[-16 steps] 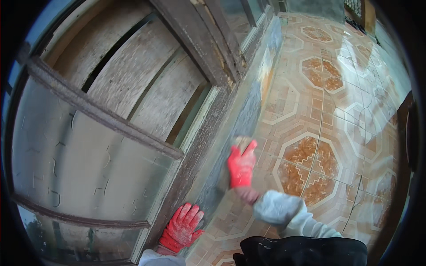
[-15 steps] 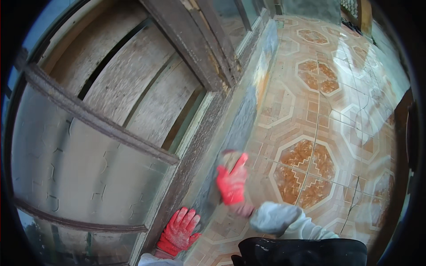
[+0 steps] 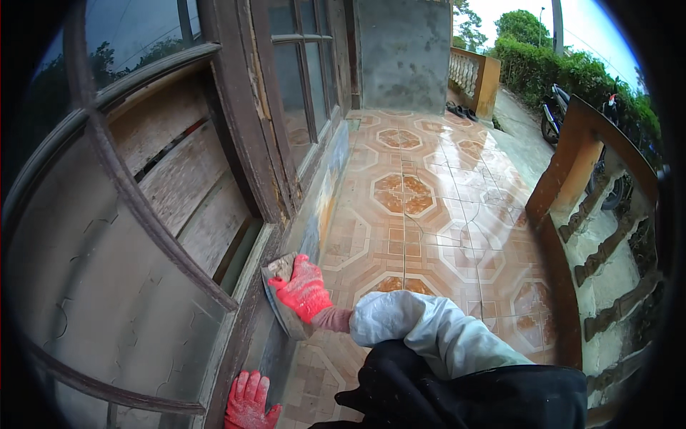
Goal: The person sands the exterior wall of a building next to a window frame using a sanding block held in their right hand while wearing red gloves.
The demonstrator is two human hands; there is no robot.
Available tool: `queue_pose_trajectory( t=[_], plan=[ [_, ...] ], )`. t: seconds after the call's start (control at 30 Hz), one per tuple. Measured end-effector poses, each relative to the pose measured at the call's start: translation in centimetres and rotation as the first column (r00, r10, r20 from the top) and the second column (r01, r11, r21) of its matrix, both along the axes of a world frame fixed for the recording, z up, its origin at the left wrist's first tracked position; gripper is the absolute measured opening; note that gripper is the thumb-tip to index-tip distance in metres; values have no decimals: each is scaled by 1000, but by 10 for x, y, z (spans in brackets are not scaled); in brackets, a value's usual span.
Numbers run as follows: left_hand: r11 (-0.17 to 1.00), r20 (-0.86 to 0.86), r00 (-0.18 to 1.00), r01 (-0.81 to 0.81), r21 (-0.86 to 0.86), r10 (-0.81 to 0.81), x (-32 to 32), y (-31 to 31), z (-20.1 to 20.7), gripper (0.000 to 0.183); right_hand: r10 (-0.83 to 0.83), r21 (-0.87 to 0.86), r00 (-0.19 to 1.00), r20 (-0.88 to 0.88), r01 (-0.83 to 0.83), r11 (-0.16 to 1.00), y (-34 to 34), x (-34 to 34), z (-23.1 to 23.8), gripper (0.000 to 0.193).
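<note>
Count: two red-gloved hands, one plastering float. Right hand (image 3: 304,289) is clamped round the float (image 3: 291,324), which lies along the right edge of the brown wooden frame (image 3: 245,322); contact there is hard to judge. Left hand (image 3: 249,404) sits beside the frame's near end, fingers slightly spread. Open room right of the frame: tiled floor (image 3: 443,236) out to one near balustrade (image 3: 572,168).

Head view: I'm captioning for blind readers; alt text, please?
A red-gloved right hand holds a flat tool beside a weathered window frame. The open left hand, gloved too, is lower in view; patterned tile floor lies to the right.
</note>
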State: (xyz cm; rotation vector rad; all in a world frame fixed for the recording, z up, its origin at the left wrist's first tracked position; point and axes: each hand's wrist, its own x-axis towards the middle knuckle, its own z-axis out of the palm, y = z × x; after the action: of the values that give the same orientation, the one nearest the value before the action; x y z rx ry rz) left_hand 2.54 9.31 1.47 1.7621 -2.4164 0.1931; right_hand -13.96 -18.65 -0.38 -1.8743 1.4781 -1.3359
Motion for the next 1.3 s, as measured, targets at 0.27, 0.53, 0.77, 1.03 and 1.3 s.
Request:
queue_pose_trajectory(
  t=[0.27,0.53,0.77,1.03,1.3],
  plan=[
    [991,-119,991,67,114,-54,6,-13,10,74,329,-30,931,161,-328,944,101,8,-12,60],
    [959,-60,985,169,228,-160,13,-16,14,71,-410,606,860,305,157,780,-21,30,-66,45],
    [984,-124,982,156,90,-144,15,2,-3,68,7,97,943,332,-42,994,148,51,-96,93],
    [984,-108,990,108,145,-93,12,-5,0,68,-370,528,818,440,98,844,9,34,-88,39],
    [983,-69,996,73,167,-62,18,5,0,67,349,-113,767,538,-345,932,120,43,-58,115]
  ],
)
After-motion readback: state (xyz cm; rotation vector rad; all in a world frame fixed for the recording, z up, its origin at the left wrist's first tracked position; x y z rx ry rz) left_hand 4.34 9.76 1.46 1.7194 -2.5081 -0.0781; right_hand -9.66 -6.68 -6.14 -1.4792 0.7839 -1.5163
